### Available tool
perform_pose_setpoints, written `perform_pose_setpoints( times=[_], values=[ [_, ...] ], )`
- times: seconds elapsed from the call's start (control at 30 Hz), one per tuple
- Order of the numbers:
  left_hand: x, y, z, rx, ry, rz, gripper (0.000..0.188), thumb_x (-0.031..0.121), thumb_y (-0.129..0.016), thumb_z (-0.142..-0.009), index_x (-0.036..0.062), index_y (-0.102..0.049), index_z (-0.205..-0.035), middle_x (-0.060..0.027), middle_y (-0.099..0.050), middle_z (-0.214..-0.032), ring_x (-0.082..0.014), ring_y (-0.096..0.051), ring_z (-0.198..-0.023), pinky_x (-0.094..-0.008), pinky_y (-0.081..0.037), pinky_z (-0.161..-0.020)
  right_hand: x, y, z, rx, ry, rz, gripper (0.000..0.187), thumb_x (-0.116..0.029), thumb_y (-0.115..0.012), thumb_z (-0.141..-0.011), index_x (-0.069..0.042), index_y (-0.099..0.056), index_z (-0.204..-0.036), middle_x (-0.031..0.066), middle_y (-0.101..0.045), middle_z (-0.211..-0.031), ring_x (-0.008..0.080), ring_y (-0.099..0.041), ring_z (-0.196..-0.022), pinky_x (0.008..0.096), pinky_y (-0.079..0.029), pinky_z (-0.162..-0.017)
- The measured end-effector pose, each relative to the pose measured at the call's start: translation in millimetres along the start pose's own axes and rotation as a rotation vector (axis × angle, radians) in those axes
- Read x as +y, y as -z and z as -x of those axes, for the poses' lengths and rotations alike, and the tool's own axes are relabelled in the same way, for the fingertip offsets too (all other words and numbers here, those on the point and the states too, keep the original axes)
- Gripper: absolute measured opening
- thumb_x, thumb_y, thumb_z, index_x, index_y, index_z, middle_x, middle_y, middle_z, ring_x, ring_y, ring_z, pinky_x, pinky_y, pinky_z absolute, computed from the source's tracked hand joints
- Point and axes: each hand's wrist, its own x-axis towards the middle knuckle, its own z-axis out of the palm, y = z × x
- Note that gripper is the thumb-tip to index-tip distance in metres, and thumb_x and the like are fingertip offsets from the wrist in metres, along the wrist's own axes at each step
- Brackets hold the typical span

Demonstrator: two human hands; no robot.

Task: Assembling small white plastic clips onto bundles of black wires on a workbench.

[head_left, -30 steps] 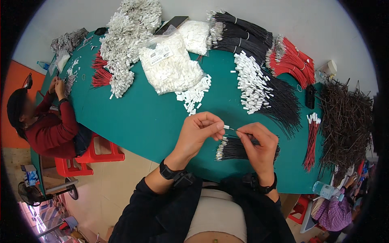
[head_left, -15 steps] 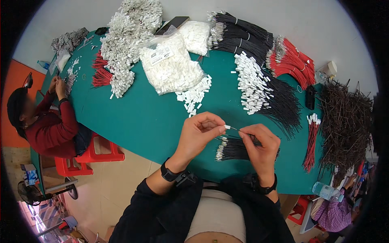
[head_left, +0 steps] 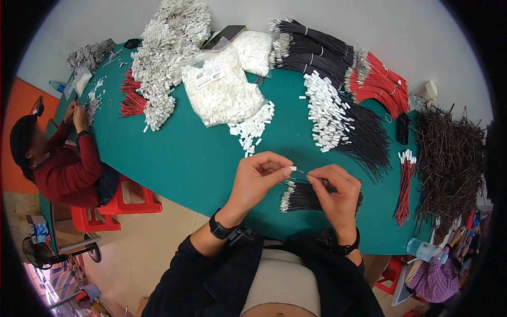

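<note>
Between thumb and forefinger, my left hand (head_left: 256, 179) pinches a small white plastic connector housing (head_left: 293, 168). My right hand (head_left: 337, 191) grips a thin black wire (head_left: 301, 171), whose tip points at the housing and seems to meet it; whether it sits inside is too small to tell. Under my right hand lies a bundle of black wires (head_left: 303, 198) with metal terminals at their left ends, partly hidden by that hand. Just beyond my left hand, loose white housings (head_left: 252, 126) spill from a clear plastic bag (head_left: 222, 98) full of them.
Black wires with white housings (head_left: 327, 113) lie far right of my hands. Around the green table (head_left: 179, 158) are red wire bundles (head_left: 377, 79), a small red bundle (head_left: 405, 187), a brown wire heap (head_left: 449, 164), a phone (head_left: 224, 37) and a large white-ended pile (head_left: 163, 53). A co-worker (head_left: 66, 158) sits left.
Both hands have shifted very slightly left and nearer me, still holding the housing and wire. The gap between my fingertips looks slightly smaller. The view has tilted a little.
</note>
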Motion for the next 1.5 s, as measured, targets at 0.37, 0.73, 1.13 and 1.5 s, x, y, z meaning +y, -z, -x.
perform_pose_setpoints(
  times=[0.37, 0.73, 1.13, 1.5],
  values=[
    [7.5, -2.2, 1.3, 0.003, 0.000, -0.111, 0.011, 0.001, -0.079, -0.090, 0.0003, -0.076, -0.101, -0.0014, -0.074, -0.089, -0.0044, -0.064, -0.078, -0.0192, -0.049, -0.072, 0.9, 0.8, -2.3, -0.037, -0.012, -0.007, 0.010, 0.003, -0.078, -0.083, -0.002, -0.073, -0.091, 0.0081, -0.069, -0.080, 0.0184, -0.061, -0.063, 0.0287, -0.046, -0.055],
    [7.0, 0.8, 1.4, -0.044, 0.049, -0.143, 0.012, -0.001, -0.077, -0.091, -0.0013, -0.075, -0.103, -0.0045, -0.075, -0.094, -0.0080, -0.069, -0.086, -0.0218, -0.055, -0.079, 2.1, 1.8, -3.1, -0.054, -0.044, -0.064, 0.010, 0.003, -0.078, -0.083, -0.001, -0.074, -0.092, 0.0078, -0.068, -0.078, 0.0162, -0.060, -0.060, 0.0281, -0.046, -0.054],
    [4.1, 3.7, 1.8, -0.096, -0.026, -0.168, 0.012, -0.008, -0.075, -0.090, -0.0045, -0.074, -0.101, -0.0076, -0.072, -0.098, -0.0119, -0.070, -0.091, -0.0249, -0.057, -0.084, 1.8, 0.1, -2.8, -0.062, -0.045, -0.095, 0.010, 0.004, -0.076, -0.083, -0.001, -0.074, -0.092, 0.0085, -0.069, -0.079, 0.0160, -0.062, -0.063, 0.0274, -0.047, -0.057],
    [7.3, -2.0, 7.6, -0.062, -0.079, -0.343, 0.009, -0.006, -0.075, -0.089, -0.0038, -0.076, -0.097, -0.0070, -0.072, -0.093, -0.0111, -0.069, -0.086, -0.0249, -0.056, -0.080, 8.3, -4.3, 0.5, -0.108, -0.044, -0.119, 0.010, 0.005, -0.074, -0.083, -0.001, -0.073, -0.091, 0.0088, -0.069, -0.079, 0.0198, -0.063, -0.065, 0.0308, -0.048, -0.057]
  ],
)
